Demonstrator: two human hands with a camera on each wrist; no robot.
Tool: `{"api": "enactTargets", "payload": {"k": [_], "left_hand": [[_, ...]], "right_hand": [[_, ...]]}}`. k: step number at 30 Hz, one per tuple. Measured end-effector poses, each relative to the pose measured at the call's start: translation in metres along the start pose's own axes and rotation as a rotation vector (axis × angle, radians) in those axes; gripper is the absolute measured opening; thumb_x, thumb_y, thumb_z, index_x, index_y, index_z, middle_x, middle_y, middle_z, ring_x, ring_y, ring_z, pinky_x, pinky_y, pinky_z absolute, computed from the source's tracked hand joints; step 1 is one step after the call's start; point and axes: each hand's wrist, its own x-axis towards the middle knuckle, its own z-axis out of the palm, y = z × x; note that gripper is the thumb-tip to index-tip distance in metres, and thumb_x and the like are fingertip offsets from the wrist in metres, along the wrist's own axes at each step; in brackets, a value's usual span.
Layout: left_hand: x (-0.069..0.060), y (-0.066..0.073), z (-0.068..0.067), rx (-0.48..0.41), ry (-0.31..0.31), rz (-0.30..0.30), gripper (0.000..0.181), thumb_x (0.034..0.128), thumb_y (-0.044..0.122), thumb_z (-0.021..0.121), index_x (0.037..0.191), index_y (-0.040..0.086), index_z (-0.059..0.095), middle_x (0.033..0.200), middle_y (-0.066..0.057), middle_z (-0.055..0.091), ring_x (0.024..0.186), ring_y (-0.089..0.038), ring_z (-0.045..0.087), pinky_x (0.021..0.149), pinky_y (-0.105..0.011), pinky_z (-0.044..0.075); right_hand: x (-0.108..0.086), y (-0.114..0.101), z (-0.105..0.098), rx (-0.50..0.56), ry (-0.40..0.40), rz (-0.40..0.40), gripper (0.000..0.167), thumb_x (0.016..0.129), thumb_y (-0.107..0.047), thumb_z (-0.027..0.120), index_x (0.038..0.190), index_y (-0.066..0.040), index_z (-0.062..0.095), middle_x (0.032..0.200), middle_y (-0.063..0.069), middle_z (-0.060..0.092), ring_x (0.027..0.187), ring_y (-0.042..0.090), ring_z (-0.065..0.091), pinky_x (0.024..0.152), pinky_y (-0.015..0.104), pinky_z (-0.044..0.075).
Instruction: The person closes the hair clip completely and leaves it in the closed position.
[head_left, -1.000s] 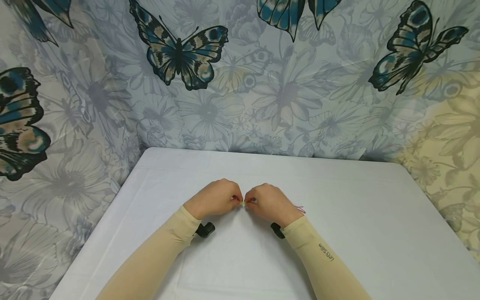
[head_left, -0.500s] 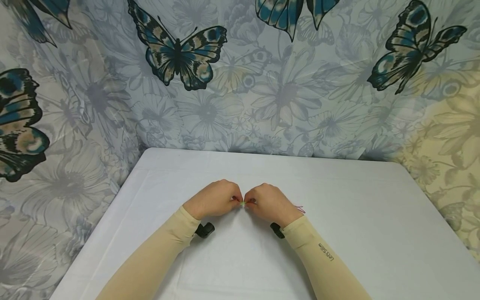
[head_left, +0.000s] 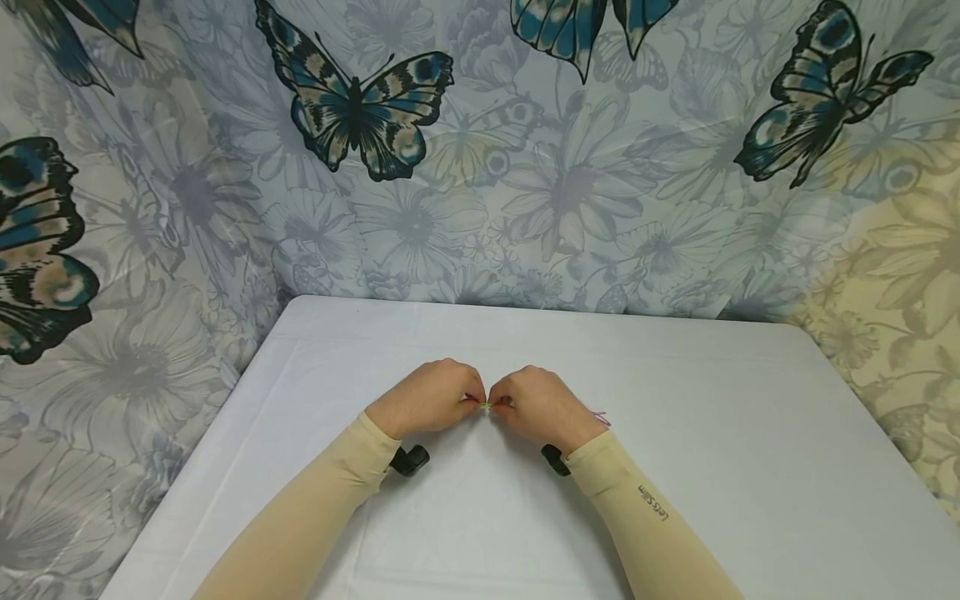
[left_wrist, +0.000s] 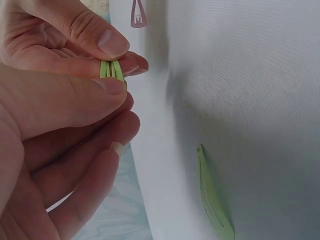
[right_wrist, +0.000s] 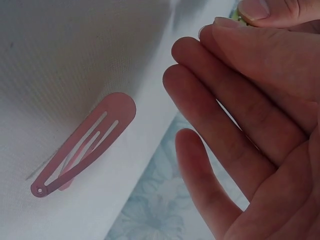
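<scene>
Green hair clip point(left_wrist: 111, 69) is pinched by left hand point(head_left: 432, 397) and right hand point(head_left: 543, 406); pink clip point(right_wrist: 114, 107) lies on bench point(head_left: 480, 525).

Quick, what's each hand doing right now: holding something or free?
Left hand: holding, its thumb and fingers pinching a green hair clip.
Right hand: holding too, pinching the same clip from the other side.

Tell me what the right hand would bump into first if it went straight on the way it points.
Most likely the left hand, just across the green clip that both seem to pinch. The right hand points roughly toward it, though exact depth is hard to judge.
</scene>
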Motion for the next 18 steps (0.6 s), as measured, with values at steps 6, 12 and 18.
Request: {"api": "enactTargets", "payload": {"k": [6,12,18], "left_hand": [[-0.0012,-0.0008,-0.0004,-0.010,0.014,0.017,0.011,0.0985,0.008,0.077,0.101,0.015,0.086,0.106,0.008,0.082,0.098,-0.011,0.075,0.088,-0.031,0.061],[-0.0007,-0.0007,-0.0014,-0.001,0.006,0.026,0.012,0.0975,0.006,0.078,0.100,0.014,0.086,0.106,0.007,0.082,0.099,-0.011,0.076,0.089,-0.030,0.061],[-0.0011,-0.0003,-0.0017,-0.014,0.007,0.039,0.012,0.0964,0.004,0.079,0.100,0.013,0.086,0.107,0.005,0.083,0.099,-0.012,0.077,0.090,-0.030,0.061]], "right_hand": [[-0.0007,0.0019,-0.0003,0.024,-0.001,-0.012,0.010,0.093,-0.006,0.080,0.095,-0.014,0.086,0.092,-0.005,0.083,0.080,0.006,0.071,0.075,0.028,0.059],[-0.0009,0.0012,-0.0032,0.048,-0.015,-0.011,0.009,0.093,-0.007,0.081,0.096,-0.014,0.087,0.094,-0.005,0.083,0.083,0.007,0.073,0.077,0.028,0.060],[-0.0014,0.0005,-0.0037,0.067,-0.025,-0.005,0.009,0.095,-0.008,0.081,0.096,-0.015,0.087,0.093,-0.006,0.083,0.083,0.007,0.073,0.079,0.027,0.059]]}}
